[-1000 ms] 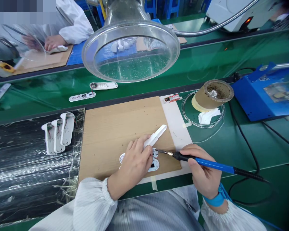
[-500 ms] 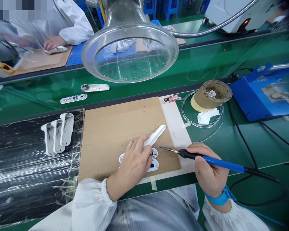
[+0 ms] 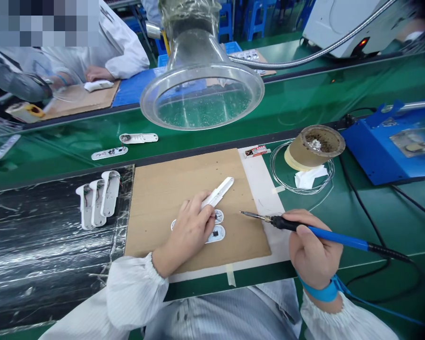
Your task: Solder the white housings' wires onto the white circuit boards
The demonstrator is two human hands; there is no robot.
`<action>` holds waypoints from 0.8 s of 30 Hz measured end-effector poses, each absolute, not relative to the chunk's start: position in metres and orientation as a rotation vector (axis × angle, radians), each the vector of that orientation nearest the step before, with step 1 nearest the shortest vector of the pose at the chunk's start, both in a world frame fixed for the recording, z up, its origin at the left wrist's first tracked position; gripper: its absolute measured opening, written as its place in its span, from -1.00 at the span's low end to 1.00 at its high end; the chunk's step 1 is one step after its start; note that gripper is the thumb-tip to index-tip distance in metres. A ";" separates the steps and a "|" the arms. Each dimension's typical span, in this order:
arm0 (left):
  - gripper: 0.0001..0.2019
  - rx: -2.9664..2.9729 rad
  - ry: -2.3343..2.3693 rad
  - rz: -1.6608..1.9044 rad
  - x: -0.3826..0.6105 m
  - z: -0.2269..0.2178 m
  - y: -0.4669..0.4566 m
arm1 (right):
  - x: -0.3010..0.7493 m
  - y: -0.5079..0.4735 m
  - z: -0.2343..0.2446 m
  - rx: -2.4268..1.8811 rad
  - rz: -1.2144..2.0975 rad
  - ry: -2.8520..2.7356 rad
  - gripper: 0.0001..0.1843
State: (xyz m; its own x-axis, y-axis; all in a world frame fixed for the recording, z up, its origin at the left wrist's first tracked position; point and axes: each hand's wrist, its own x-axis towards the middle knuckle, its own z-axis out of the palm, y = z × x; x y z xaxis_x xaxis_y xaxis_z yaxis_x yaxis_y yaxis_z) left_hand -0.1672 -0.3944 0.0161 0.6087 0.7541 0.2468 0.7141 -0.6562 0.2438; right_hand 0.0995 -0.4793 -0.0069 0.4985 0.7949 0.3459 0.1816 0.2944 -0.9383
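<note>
My left hand point(image 3: 191, 226) is closed around a long white plastic casing point(image 3: 222, 189) that points up and to the right over the cardboard. Beside its fingertips lie white circuit boards: a round end point(image 3: 218, 216) with thin dark wires and a rounded board point(image 3: 216, 233) with a black chip. The palm hides the rest of these pieces. My right hand point(image 3: 313, 245) grips a soldering iron point(image 3: 326, 236) with a blue and black handle, like a pen. Its metal tip hovers to the right of the boards, apart from them.
Cardboard point(image 3: 163, 189) covers the work spot. Left are several white casings point(image 3: 109, 193) on black wrap. A clear fume hood point(image 3: 201, 123) hangs ahead. Right stand a solder wire coil point(image 3: 276, 165), a brown pot point(image 3: 306, 156) and a blue iron stand point(image 3: 386, 151). A co-worker's hand point(image 3: 99, 73) is opposite.
The gap between the iron's tip and the boards has widened. My left hand has shifted slightly left with the casing and boards. The camera view has also tilted a little.
</note>
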 end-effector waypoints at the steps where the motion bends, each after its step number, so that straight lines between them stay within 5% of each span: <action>1: -0.86 2.695 1.247 0.495 -0.169 0.017 -0.393 | 0.099 -0.478 -0.008 -1.233 0.513 -1.001 -0.79; 24: -0.80 2.205 1.035 0.419 -0.179 0.040 -0.374 | 0.087 -0.464 -0.004 -1.162 0.576 -0.946 -0.78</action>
State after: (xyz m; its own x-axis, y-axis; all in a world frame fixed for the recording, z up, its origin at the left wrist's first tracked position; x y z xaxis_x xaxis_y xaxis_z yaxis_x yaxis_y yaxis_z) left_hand -0.1787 -0.3741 0.0402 0.6361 0.7716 0.0099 0.5608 -0.4710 0.6809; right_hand 0.0872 -0.4636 -0.0045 0.5074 0.7999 0.3204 0.0833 0.3245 -0.9422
